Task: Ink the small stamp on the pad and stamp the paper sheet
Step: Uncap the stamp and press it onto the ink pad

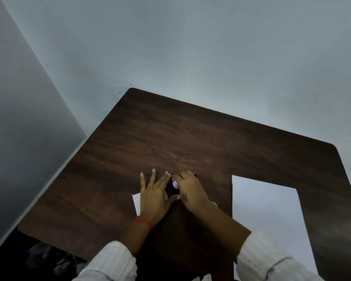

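Both hands meet near the middle of the dark wooden table (pixel 170 134). My left hand (pixel 153 194) lies flat with fingers spread, its thumb and forefinger against a dark ink pad (pixel 170 189) that is mostly hidden. My right hand (pixel 187 191) is closed around a small stamp (pixel 174 182) with a pale purple top, held down over the pad. A white paper sheet (pixel 270 216) lies on the table to the right of my hands. Another white sheet's corner (pixel 137 201) shows under my left hand.
The table stands in a room corner, with pale walls behind it and to the left. Its left and far edges are close to the walls. Dark floor with some unclear objects shows below the table's near left corner.
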Available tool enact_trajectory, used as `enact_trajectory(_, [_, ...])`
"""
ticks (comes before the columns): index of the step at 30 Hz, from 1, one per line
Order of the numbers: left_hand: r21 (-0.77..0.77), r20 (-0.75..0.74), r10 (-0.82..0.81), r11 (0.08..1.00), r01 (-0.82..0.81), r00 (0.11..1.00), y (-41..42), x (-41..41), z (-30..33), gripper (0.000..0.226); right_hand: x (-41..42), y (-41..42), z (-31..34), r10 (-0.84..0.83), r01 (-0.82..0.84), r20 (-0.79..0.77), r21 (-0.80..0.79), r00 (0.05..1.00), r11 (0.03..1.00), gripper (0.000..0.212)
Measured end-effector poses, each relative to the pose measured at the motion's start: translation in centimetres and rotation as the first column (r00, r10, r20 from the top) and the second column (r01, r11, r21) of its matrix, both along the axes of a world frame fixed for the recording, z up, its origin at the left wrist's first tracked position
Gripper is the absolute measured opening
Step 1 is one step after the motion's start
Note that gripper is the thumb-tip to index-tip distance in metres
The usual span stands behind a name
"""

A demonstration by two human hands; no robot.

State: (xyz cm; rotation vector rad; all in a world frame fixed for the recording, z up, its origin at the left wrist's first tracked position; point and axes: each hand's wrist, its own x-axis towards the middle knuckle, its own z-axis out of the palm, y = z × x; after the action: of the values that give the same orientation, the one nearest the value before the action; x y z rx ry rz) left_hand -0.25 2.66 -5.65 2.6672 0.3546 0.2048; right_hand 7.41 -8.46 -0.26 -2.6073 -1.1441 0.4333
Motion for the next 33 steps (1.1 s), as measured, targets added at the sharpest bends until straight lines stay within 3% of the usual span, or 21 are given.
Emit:
enact_trajectory(3, [-0.007,-0.028,-0.006,1.0,0.005,1.0,0.0,0.0,-0.1,0.069,0.1,0.1,-0.6,0.068,-0.064,0.087,-0.047,0.994,0.997,0.047])
enact_trajectory(9, [-0.018,-0.033,-0.003,1.0,0.002,0.999,-0.1,0.0,-0.6,0.068,0.1,0.0,-0.7,0.02,-0.023,0.077,0.029,0.997,0.999,0.038])
enact_trajectory(14, [-0.016,-0.014,-0.001,1.0,0.001,1.0,0.0,0.0,-0.5,0.07,0.8,0.1,0.9,-0.088,0.096,-0.071,0.123,0.994,0.988,0.018])
enact_trajectory(17, [-0.014,-0.021,0.01,1.0,-0.01,1.0,0.0,0.0,-0.2,0.071,1.7,0.1,1.9,-0.175,0.206,-0.183,0.163,0.967,0.965,0.023])
enact_trajectory(26, [0.002,-0.055,-0.003,1.0,0.003,0.998,0.0,0.0,0.3,0.074,-0.3,-0.7,-0.8,0.084,-0.084,0.068,0.005,0.994,0.996,0.033])
enact_trajectory(33, [-0.022,-0.027,0.0,1.0,0.0,1.0,0.0,0.0,0.1,0.071,-0.6,-0.6,-0.9,-0.046,0.04,0.041,0.136,0.998,0.99,0.023])
